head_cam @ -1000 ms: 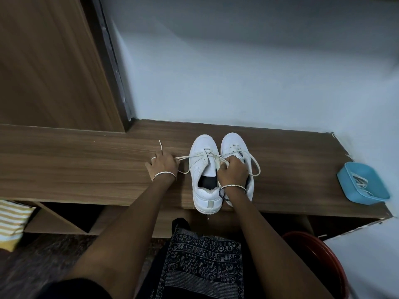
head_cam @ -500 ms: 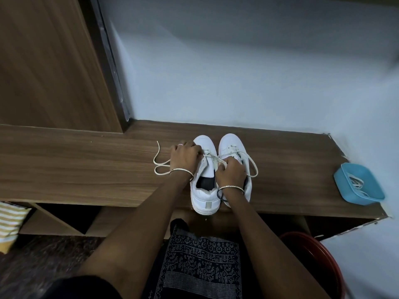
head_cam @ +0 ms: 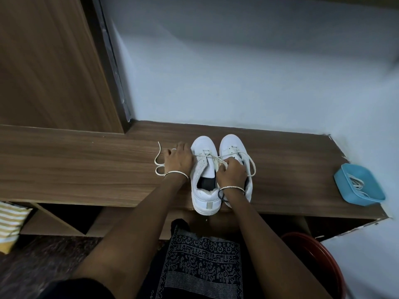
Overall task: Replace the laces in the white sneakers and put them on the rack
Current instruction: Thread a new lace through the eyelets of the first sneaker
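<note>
White lace point(head_cam: 159, 161), earlier taut, loops beside left hand point(head_cam: 179, 158).

A home, it seems — a low wooden rack point(head_cam: 75, 169) with open cubbies runs along a plain painted wall point(head_cam: 237, 61) beside a wooden panel point(head_cam: 43, 61). A red bucket point(head_cam: 330, 264) stands close by.

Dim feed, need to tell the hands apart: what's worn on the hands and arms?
The left hand has a ring on one finger and a thin metal bangle at the wrist. The right hand has a similar bangle plus a dark band beside it. Forearms are bare; a dark sleeve shows at the left upper arm.
</note>
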A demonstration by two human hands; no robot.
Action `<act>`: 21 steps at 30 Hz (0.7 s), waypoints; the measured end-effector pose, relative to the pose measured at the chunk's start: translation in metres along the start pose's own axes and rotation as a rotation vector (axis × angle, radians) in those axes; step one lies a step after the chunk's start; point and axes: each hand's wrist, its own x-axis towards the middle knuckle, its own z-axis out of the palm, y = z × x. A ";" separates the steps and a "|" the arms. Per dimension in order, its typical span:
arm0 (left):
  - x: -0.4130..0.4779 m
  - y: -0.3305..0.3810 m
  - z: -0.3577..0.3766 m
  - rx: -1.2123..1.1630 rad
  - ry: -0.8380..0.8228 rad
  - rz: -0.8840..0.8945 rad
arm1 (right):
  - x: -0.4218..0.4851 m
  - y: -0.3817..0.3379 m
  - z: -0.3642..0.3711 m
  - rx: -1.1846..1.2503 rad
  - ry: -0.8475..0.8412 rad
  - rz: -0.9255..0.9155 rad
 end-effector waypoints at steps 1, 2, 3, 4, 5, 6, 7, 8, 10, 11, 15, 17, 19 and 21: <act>0.001 -0.006 0.000 -0.025 0.006 -0.060 | 0.000 0.000 0.000 0.000 -0.001 0.001; 0.000 -0.013 -0.001 -0.045 0.021 -0.125 | 0.000 -0.001 0.000 0.000 0.000 0.001; -0.001 -0.020 0.000 -0.055 0.035 -0.184 | 0.000 -0.001 0.000 -0.001 0.001 0.001; -0.003 -0.025 0.001 -0.061 0.040 -0.231 | 0.000 0.000 0.000 -0.004 0.004 0.000; -0.005 -0.031 0.001 -0.069 0.028 -0.269 | 0.000 0.000 0.000 -0.006 0.007 -0.001; -0.006 -0.035 0.003 -0.073 0.007 -0.302 | 0.000 0.000 0.000 -0.007 0.010 0.001; -0.007 -0.038 0.004 -0.070 -0.016 -0.328 | -0.001 -0.001 -0.001 -0.005 0.013 0.003; -0.009 -0.040 0.005 -0.068 -0.027 -0.343 | -0.001 -0.001 -0.001 0.000 0.017 0.004; -0.009 -0.037 0.006 -0.104 -0.005 -0.343 | -0.001 -0.001 -0.001 0.004 0.017 0.004; -0.008 -0.033 0.005 -0.143 0.020 -0.319 | -0.001 -0.001 -0.001 0.002 0.017 0.003; 0.001 -0.008 -0.005 -0.286 0.093 -0.021 | -0.001 0.000 -0.001 0.007 0.016 0.004; 0.005 0.004 -0.009 -0.293 0.078 0.110 | -0.001 0.000 -0.001 0.006 0.014 0.004; 0.008 0.015 -0.010 -0.208 0.058 0.169 | -0.001 0.000 0.000 0.009 0.014 0.003; 0.009 0.023 -0.008 -0.125 0.061 0.171 | -0.001 -0.001 0.000 0.006 0.013 0.004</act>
